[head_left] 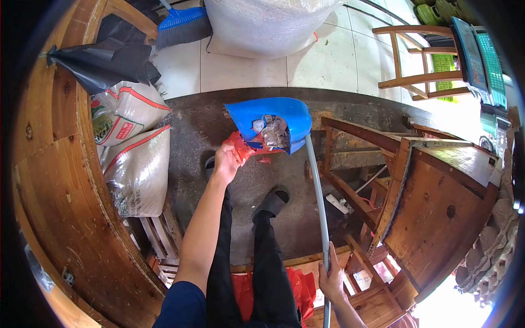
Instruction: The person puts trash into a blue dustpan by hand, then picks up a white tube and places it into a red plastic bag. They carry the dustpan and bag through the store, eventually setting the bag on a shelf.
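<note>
My right hand (332, 277) is wrapped round the long grey handle (318, 191) of a blue dustpan (298, 113). The dustpan is raised over the dark floor, and crumpled litter (272, 133) lies in its scoop. At the dustpan's lower left edge, my left hand (225, 162) is closed on a red plastic bag (237, 147). Part of the bag lies against the dustpan's lip. How far its mouth is spread cannot be made out.
A large white sack (268, 27) and a blue broom (183, 24) stand ahead on pale tiles. Filled sacks (139, 169) lean at the left beside a wooden counter (60, 208). Wooden furniture (437, 213) crowds the right. A power strip (337, 204) lies on the floor.
</note>
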Demonstrator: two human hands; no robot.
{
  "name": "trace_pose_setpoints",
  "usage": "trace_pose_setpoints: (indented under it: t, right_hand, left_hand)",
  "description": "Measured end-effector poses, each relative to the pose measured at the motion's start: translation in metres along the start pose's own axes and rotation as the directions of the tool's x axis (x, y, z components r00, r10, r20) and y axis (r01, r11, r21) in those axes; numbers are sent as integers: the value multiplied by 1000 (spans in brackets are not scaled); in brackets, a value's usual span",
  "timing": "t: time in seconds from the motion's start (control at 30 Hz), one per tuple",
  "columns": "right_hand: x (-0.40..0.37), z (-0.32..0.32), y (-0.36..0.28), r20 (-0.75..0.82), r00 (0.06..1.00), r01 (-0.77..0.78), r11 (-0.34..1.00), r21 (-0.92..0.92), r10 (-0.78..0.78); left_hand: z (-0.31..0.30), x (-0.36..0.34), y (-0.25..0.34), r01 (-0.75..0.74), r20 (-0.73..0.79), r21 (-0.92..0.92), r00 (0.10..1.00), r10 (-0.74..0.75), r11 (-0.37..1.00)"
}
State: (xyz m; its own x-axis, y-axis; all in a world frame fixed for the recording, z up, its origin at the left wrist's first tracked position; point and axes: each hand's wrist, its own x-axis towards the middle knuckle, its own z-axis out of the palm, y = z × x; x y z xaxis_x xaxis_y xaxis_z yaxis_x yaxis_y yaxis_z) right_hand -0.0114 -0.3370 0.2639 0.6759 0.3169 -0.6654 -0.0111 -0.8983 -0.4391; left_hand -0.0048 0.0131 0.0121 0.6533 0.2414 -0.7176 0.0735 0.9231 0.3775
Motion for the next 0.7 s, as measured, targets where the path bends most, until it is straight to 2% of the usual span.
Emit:
trace_pose_setpoints:
  t: [0.07,0.17,0.23,0.3,0.37,0.5,0.7]
  right_hand:
    - [-1,5,-3,-26,999,-29,999,14,29]
    - [0,4,-10,-6,997,-83,996,18,83]
    - [0,9,-2,-29,998,-59,998,34,60]
    - [1,13,1,-51,998,-35,998,51,37]
    - [2,14,2,-1,993,-118,993,29,118]
    - [5,23,9,-23,997,-70,997,22,70]
    - [9,28,3,14,983,-186,980,77,185]
  left_hand:
    - [3,-2,2,2,-31,16,1000,-2,1000]
    - [0,2,1,6,-34,-57,999,-8,998]
    - [-5,5,4,37,11,-34,999,-37,999]
    - [0,3,5,16,-20,-51,1000,-17,999]
    - [6,0,7,-6,-50,-68,999,3,998]
    - [-4,6,4,3,-37,-69,999,-6,998]
    - [-23,16,-5,19,-11,-67,1000,-20,998]
